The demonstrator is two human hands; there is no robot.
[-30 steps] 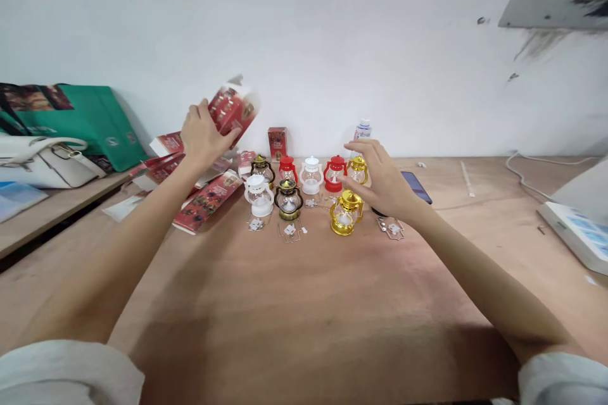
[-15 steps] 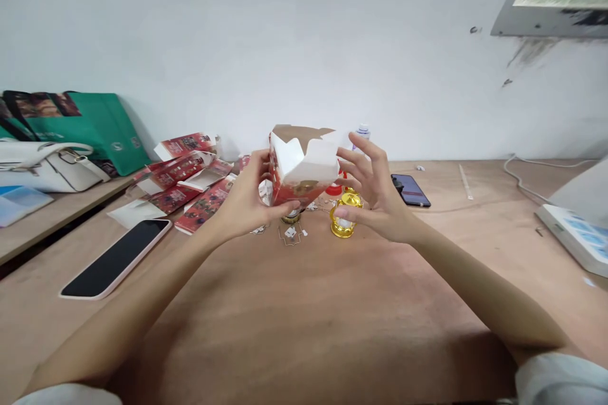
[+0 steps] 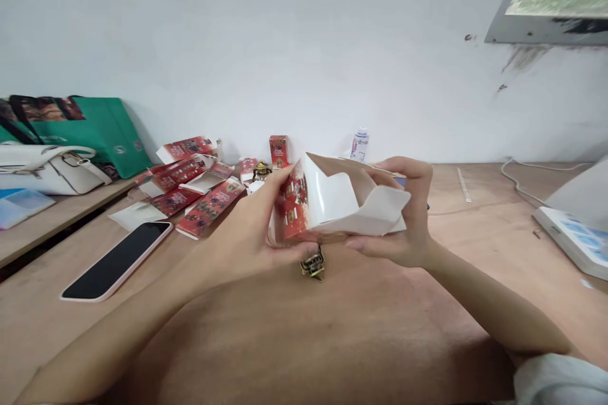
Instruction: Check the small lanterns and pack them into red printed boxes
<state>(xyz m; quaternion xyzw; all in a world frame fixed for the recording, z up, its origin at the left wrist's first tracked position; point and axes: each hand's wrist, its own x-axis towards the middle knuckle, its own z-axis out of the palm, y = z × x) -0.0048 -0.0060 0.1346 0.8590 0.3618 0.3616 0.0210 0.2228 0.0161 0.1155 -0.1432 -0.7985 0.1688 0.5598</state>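
Note:
Between both hands, above the table, is a red printed cardboard box (image 3: 293,205) with white inner flaps standing open at its top. My left hand (image 3: 254,228) is closed around the box's left side, the thumb underneath. My right hand (image 3: 408,221) grips the right side, fingers on the far flap and thumb at the near lower edge. Just below the box is a small dark bronze and gold lantern-like ornament (image 3: 312,266), partly covered by the left thumb. Whether it touches the table is unclear. Most of the box's inside is hidden.
Several red boxes (image 3: 211,205) lie piled at the left behind a phone (image 3: 118,261). A gold-topped lantern (image 3: 261,170), an upright red box (image 3: 278,150) and a bottle (image 3: 360,144) stand near the wall. A white bag (image 3: 42,168) is far left, a white device (image 3: 577,240) far right.
The box has come nearer and tipped, its opening turning toward the right. My right hand has closed on it. A dark ornament now shows beneath; the box covers the gold lantern and small parts.

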